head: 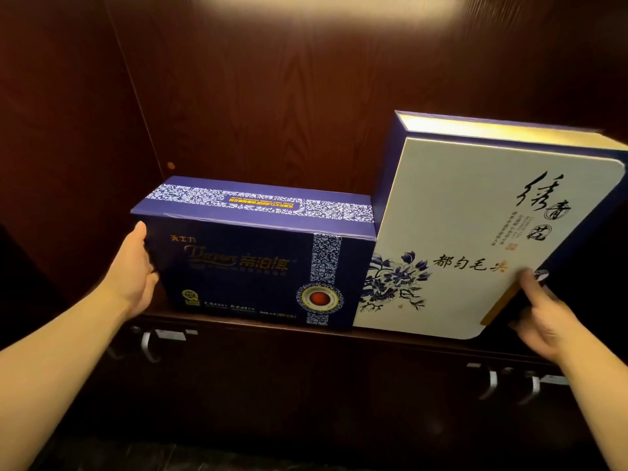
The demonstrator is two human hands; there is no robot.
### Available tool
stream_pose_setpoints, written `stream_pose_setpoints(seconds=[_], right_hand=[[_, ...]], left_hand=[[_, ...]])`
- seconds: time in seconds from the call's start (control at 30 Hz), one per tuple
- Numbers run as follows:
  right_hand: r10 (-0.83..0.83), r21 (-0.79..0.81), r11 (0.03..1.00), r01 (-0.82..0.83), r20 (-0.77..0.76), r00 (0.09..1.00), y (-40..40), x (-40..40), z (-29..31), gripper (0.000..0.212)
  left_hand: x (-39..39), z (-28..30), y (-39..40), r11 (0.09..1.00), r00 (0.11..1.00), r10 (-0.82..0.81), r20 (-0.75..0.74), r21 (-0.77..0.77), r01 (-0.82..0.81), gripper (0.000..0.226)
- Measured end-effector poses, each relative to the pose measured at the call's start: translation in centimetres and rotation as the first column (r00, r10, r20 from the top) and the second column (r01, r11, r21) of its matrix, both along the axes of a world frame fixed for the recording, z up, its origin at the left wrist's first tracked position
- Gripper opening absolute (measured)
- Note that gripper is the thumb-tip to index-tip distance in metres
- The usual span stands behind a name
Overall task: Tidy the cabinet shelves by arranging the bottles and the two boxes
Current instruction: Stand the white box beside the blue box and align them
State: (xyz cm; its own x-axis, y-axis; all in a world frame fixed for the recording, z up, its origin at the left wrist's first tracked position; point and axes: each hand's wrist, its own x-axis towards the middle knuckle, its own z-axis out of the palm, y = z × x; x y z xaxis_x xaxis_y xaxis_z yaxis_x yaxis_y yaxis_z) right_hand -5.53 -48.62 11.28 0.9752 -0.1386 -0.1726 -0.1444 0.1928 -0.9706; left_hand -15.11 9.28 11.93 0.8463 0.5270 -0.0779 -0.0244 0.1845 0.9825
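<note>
Fingers (540,294) of the right hand (550,321) are clamped on the lower right edge of the white box (469,212), thumb on its face and the other fingers hidden behind the dark spine. The left hand (136,273) lies flat against the left end of the blue box (244,266), thumb up at the top corner; its fingers look closed together and pressed to the card, though most of them are hidden behind the box.

Both boxes stand on edge on the shelf (238,322), fronts facing out, touching side to side. The blue box sits square with its long axis running left to right. The white box is taller, with its long axis upward, and it tilts: its top leans back and to the right, while its lower left corner rests against the blue box. So the box that needs righting lies directly under the right hand, the nearer one, and the left hand is placed to brace or slide the blue box rightward.

Both are stiff card. The blue box is glossy navy with gilt lettering, a scrolled blue-and-white band and a round red emblem. The white one is smooth and matt, book-shaped with rounded corners, a gold edge, brushed black characters and a blue flower spray. The cabinet is dark polished wood, with metal handles (147,345) on the doors below. No bottles are in view.
</note>
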Motion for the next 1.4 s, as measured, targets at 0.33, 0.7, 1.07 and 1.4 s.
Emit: stream_pose_setpoints(seconds=[0.33, 0.7, 1.07, 1.4], right_hand=[[0.013, 0.054, 0.998, -0.014, 0.013, 1.0, -0.6, 0.4, -0.1, 0.063], [0.021, 0.071, 0.997, -0.022, 0.021, 1.0, -1.2, 0.7, -0.9, 0.064], [-0.024, 0.069, 0.997, 0.022, 0.035, 0.999, -0.7, 0.2, -0.6, 0.062], [-0.265, 0.021, 0.964, 0.265, 0.152, 0.952, 3.0, -1.7, -1.6, 0.065]], left_hand=[[0.6, -0.4, -0.2, 1.0, 1.0, 0.005, -0.008, 0.013, -0.005, 0.038], [0.6, -1.2, 0.3, 0.998, 1.0, 0.008, -0.021, 0.062, -0.006, 0.05], [0.5, -1.9, 1.2, 0.996, 0.999, -0.02, -0.044, 0.089, 0.024, 0.053], [0.0, -1.4, 0.6, 0.967, 0.99, 0.092, -0.104, 0.248, -0.064, 0.086]])
